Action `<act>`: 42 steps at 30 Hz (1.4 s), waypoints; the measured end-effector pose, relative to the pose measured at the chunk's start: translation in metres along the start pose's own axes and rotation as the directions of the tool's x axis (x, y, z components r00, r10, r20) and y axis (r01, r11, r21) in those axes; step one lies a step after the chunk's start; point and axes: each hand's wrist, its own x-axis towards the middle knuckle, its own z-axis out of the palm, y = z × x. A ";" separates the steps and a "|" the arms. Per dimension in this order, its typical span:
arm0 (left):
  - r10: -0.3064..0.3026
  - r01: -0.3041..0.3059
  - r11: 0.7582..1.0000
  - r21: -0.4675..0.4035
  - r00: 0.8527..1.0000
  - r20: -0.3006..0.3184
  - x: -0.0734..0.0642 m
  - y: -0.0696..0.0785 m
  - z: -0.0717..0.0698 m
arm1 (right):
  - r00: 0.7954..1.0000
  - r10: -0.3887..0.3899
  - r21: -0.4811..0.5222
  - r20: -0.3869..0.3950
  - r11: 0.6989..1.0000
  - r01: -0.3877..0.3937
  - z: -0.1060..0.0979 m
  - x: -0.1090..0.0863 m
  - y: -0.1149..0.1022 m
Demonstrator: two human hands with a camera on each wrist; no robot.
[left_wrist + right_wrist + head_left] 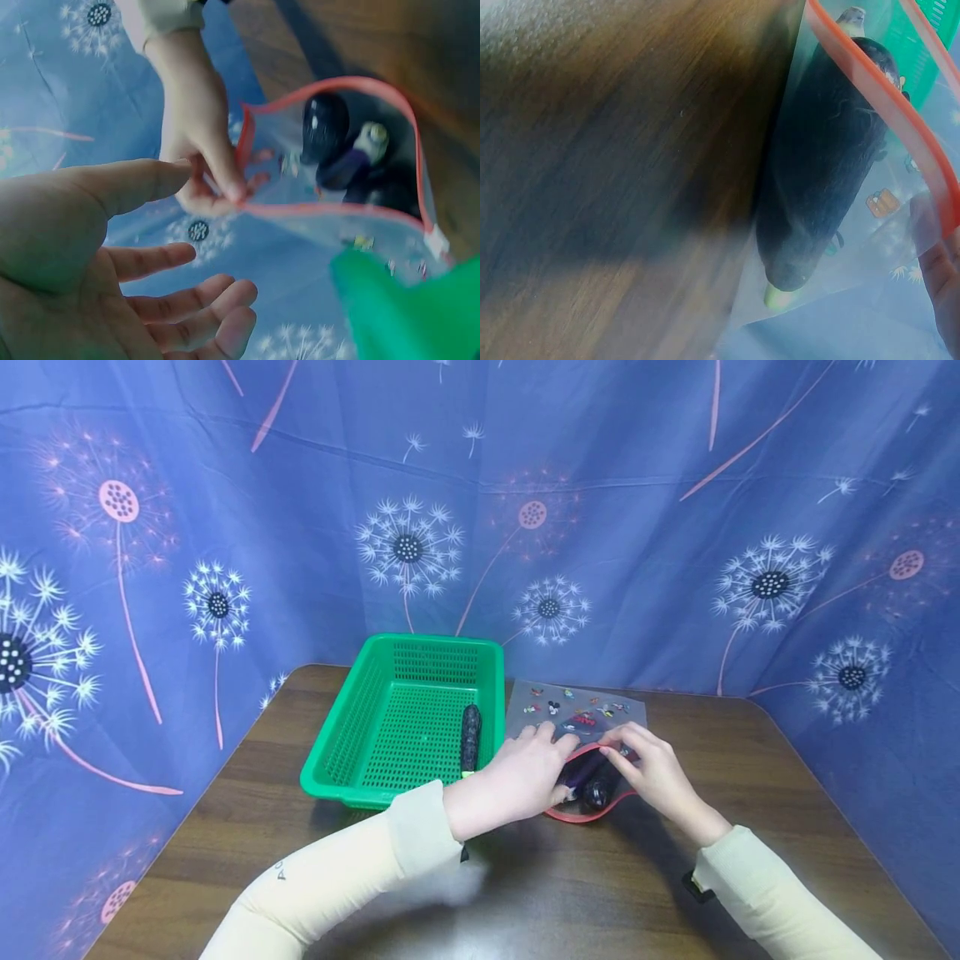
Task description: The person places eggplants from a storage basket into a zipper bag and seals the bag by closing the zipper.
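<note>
A clear zip bag [519, 714] with a red rim and small cartoon prints lies on the table, its mouth spread apart. Inside are several dark eggplants [600, 791], shiny and purple-black; one fills much of the right wrist view [817, 165]. My right hand [662, 777] pinches the far right part of the red rim [405, 101] between thumb and fingers. At the bag's left side is my left hand [525, 774]; in its wrist view the fingers [176, 259] are spread and hold nothing. A white slider [436, 241] sits at one end of the rim.
Left of the bag stands a green plastic basket [341, 735] with slotted walls. A long, dark, bumpy vegetable [470, 739] with a pale end lies along its right side. Behind the wooden table [712, 735] hangs a blue dandelion-patterned cloth [637, 527].
</note>
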 end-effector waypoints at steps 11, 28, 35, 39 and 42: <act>-0.065 0.065 0.998 -0.006 0.998 -0.017 0.003 -0.025 -0.028 | 1.000 0.011 -0.004 0.007 1.000 -0.011 0.000 0.000 -0.001; -0.208 0.209 0.976 -0.059 0.978 0.024 0.023 -0.082 -0.020 | 1.000 -0.003 0.013 -0.003 1.000 0.003 0.001 -0.002 0.001; -0.283 0.287 0.956 -0.065 0.957 0.070 0.032 -0.104 -0.006 | 1.000 0.005 0.006 0.001 1.000 -0.005 0.001 -0.004 0.002; -0.306 0.312 0.948 -0.068 0.949 0.078 0.038 -0.115 0.002 | 1.000 0.002 0.004 0.000 1.000 -0.002 0.001 -0.003 0.002; -0.322 0.327 0.942 -0.074 0.943 0.080 0.044 -0.122 0.006 | 1.000 0.003 0.000 0.002 1.000 -0.003 0.000 -0.003 0.002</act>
